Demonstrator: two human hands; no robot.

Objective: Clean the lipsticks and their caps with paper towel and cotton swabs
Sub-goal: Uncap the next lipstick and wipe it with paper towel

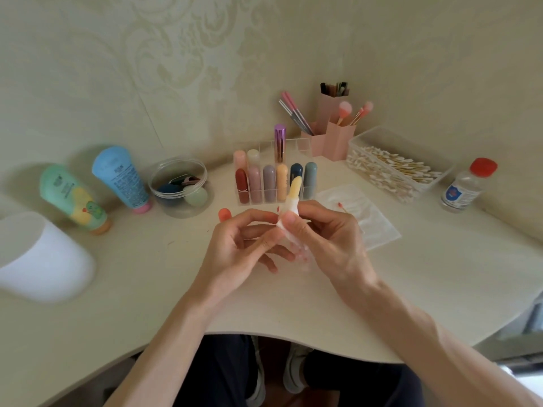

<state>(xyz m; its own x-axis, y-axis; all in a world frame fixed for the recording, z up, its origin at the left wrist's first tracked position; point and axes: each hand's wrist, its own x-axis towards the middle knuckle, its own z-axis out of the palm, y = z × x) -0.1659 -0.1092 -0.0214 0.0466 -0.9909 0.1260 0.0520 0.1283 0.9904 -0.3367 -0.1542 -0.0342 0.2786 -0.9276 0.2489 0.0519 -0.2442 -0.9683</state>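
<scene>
Illumination is soft, even and moderately bright, daylight in tone. Shadows are faint: those of the green tube (73,198) and blue tube (122,176) fall leftward onto the wall (176,69), placing the source at right. There are mild highlights on the rim of the clear round tub (179,168). The white container (44,257) at the left edge is blurred and washed out. Focus is soft overall; the left hand (241,245) and right hand (326,239) are slightly smeared. The table (440,289) edge bows with wide-angle distortion.

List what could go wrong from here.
1. The yellow lipstick sticks out above the paper towel; too tight a grip from the right hand might dent or snap it.
2. The orange cap stands loose beside the left hand and could be knocked over and roll.
</scene>
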